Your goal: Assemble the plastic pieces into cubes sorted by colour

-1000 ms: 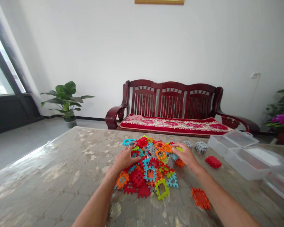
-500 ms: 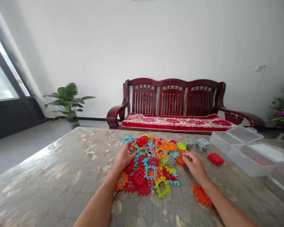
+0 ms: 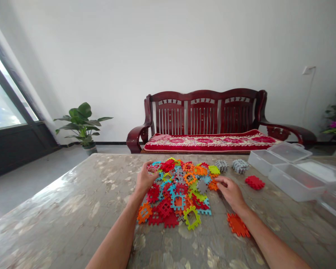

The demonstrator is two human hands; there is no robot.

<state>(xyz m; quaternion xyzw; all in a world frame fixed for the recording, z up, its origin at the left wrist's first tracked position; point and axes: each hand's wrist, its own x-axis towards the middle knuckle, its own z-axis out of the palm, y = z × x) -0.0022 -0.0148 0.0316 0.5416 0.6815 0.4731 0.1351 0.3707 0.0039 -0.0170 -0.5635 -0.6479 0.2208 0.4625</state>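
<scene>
A loose heap of plastic interlocking tiles [image 3: 178, 201], in red, orange, blue, lime green and grey, lies on the table. Many have toothed edges and window cut-outs. At the heap's back left, my left hand [image 3: 146, 178] is closed, thumb and fingers around the edge of a red-and-grey-looking interlocking tile [image 3: 154, 169], partly hidden by the hand. On the right side, my right hand [image 3: 231, 192] has its fingertips pinched at an orange interlocking tile [image 3: 213, 185] on the heap's edge. A stack of orange tiles [image 3: 238, 225] lies beside my right forearm.
Two grey tile stacks [image 3: 240, 166] and a red tile stack [image 3: 254, 182] stand right of the heap. Clear plastic boxes [image 3: 294, 186] with lids open sit farther right. The table [image 3: 95, 209] has a patterned cover. Behind it is a wooden bench [image 3: 204, 116].
My left hand has moved slightly away from me at the heap's back left, its fingers now higher around a tile. My right hand stays nearly in place. The view has shifted slightly.
</scene>
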